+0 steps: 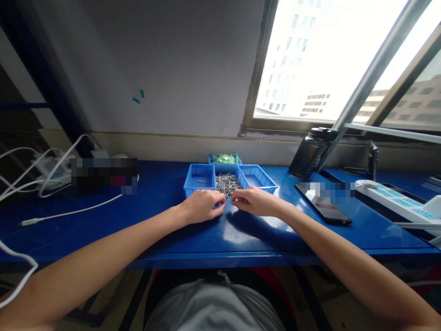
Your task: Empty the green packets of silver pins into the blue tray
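My left hand (202, 205) and my right hand (257, 201) meet just in front of the blue bins, fingers pinched. Between their fingertips runs a small, thin metal pin (228, 202), which both hands seem to grip at its ends. Its exact shape is too small to make out. Right behind my hands, a heap of similar silvery metal pins (227, 184) fills the middle bin. The left blue bin (188, 180) has a few pins (202, 181) on its floor. Close to my right hand stands the right blue bin (272, 186).
Behind the pins is a blue bin with green plastic packets (223, 158). A black bottle (312, 151), a phone (324, 204) and a white power strip (396, 200) lie to the right on the blue table (155, 243). White cables (79, 212) spread over the left side.
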`<state>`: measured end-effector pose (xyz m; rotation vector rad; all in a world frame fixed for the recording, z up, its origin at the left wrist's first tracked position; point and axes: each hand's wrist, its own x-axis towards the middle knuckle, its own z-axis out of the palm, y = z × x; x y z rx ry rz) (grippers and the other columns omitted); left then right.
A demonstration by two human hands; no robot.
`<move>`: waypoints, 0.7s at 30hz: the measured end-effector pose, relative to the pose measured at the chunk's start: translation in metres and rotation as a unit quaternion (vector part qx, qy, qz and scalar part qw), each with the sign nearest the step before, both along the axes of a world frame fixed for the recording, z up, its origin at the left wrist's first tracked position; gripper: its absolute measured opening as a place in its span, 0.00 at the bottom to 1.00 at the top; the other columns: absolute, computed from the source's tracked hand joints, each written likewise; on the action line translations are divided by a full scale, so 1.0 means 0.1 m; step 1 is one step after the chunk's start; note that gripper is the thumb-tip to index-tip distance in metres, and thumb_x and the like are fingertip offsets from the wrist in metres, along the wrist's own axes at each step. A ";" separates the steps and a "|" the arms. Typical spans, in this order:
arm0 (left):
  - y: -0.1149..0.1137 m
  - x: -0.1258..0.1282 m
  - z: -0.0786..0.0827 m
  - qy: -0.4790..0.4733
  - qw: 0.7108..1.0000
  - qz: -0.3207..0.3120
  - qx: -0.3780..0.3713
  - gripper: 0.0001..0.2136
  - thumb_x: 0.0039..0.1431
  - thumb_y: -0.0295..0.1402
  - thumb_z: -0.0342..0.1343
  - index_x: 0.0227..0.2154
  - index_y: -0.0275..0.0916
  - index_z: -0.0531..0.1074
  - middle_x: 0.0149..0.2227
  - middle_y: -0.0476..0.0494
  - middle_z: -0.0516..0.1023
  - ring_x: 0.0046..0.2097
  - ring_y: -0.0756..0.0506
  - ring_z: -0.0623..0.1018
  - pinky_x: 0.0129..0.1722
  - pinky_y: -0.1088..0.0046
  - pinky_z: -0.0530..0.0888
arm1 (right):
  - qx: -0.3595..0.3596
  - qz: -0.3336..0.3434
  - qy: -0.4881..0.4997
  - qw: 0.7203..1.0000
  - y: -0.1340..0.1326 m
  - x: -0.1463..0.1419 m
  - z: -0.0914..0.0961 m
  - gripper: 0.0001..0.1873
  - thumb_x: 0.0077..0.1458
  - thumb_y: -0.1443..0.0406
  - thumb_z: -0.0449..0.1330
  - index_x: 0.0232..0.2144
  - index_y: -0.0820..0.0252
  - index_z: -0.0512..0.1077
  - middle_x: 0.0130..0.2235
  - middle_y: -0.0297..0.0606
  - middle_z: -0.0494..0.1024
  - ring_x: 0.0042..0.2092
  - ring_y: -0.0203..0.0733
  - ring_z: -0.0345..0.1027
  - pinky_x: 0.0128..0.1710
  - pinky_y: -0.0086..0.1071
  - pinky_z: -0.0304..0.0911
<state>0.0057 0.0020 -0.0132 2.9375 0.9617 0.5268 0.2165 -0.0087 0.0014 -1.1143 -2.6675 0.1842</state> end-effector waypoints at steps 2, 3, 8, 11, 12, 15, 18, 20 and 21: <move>0.00 0.00 0.00 -0.003 1.000 0.003 -0.001 0.08 0.59 0.34 0.47 0.31 0.39 0.70 0.30 0.49 0.74 0.31 0.49 0.73 0.31 0.76 0.64 | -0.014 -0.002 0.000 1.000 0.00 0.00 -0.01 0.08 0.56 0.66 0.52 0.35 0.60 0.70 0.21 0.31 0.70 0.22 0.31 0.58 0.23 0.24 0.48; 0.00 0.00 0.00 -0.005 1.000 0.005 -0.001 0.08 0.59 0.34 0.47 0.31 0.39 0.70 0.30 0.49 0.74 0.31 0.49 0.72 0.31 0.76 0.64 | -0.025 -0.001 0.001 1.000 0.00 0.00 -0.01 0.08 0.55 0.66 0.53 0.35 0.60 0.70 0.22 0.31 0.70 0.22 0.30 0.58 0.23 0.24 0.49; -0.01 0.01 0.02 -0.010 1.000 0.004 0.007 0.09 0.60 0.35 0.47 0.32 0.39 0.71 0.30 0.50 0.74 0.31 0.50 0.73 0.31 0.77 0.64 | -0.058 0.008 0.004 0.998 -0.01 -0.02 -0.02 0.08 0.54 0.68 0.53 0.35 0.60 0.71 0.21 0.29 0.69 0.20 0.28 0.55 0.22 0.23 0.49; -0.01 0.02 0.02 -0.020 1.000 0.002 0.022 0.10 0.60 0.36 0.47 0.33 0.38 0.71 0.31 0.49 0.75 0.33 0.50 0.73 0.32 0.76 0.66 | -0.056 0.018 0.018 0.998 -0.02 -0.03 -0.03 0.08 0.54 0.69 0.52 0.34 0.61 0.71 0.21 0.29 0.68 0.20 0.28 0.55 0.22 0.23 0.49; -0.01 0.02 0.02 -0.025 0.999 0.002 0.026 0.10 0.60 0.37 0.47 0.33 0.38 0.71 0.31 0.49 0.75 0.33 0.49 0.73 0.33 0.76 0.66 | -0.056 0.019 0.021 0.998 -0.02 -0.03 -0.03 0.07 0.54 0.68 0.52 0.34 0.61 0.71 0.20 0.29 0.68 0.20 0.28 0.54 0.22 0.23 0.49; 0.00 0.02 0.01 -0.038 0.999 -0.006 0.038 0.10 0.60 0.37 0.48 0.34 0.38 0.71 0.31 0.48 0.75 0.34 0.49 0.74 0.33 0.76 0.66 | -0.061 0.020 0.025 0.998 -0.02 -0.03 -0.05 0.06 0.53 0.68 0.53 0.32 0.61 0.70 0.20 0.29 0.66 0.20 0.28 0.54 0.22 0.23 0.49; 0.01 0.01 -0.01 -0.036 0.997 -0.044 0.042 0.10 0.61 0.36 0.47 0.36 0.38 0.71 0.32 0.47 0.75 0.35 0.49 0.74 0.35 0.76 0.67 | -0.063 0.024 0.022 0.997 -0.01 -0.03 -0.06 0.04 0.53 0.68 0.54 0.30 0.62 0.69 0.20 0.29 0.65 0.20 0.28 0.54 0.22 0.23 0.49; 0.01 0.00 -0.02 -0.028 0.996 -0.075 0.042 0.10 0.61 0.35 0.47 0.37 0.38 0.71 0.34 0.47 0.76 0.36 0.49 0.74 0.37 0.76 0.68 | -0.064 0.028 0.021 0.997 0.00 -0.02 -0.07 0.04 0.53 0.67 0.54 0.28 0.62 0.67 0.20 0.29 0.65 0.21 0.28 0.54 0.22 0.22 0.48; 0.00 0.00 -0.02 -0.023 0.995 -0.087 0.041 0.10 0.61 0.34 0.47 0.38 0.38 0.71 0.35 0.46 0.76 0.37 0.49 0.74 0.38 0.76 0.68 | -0.066 0.032 0.023 0.997 0.00 -0.02 -0.07 0.04 0.53 0.67 0.54 0.28 0.62 0.67 0.20 0.28 0.65 0.21 0.28 0.54 0.22 0.22 0.48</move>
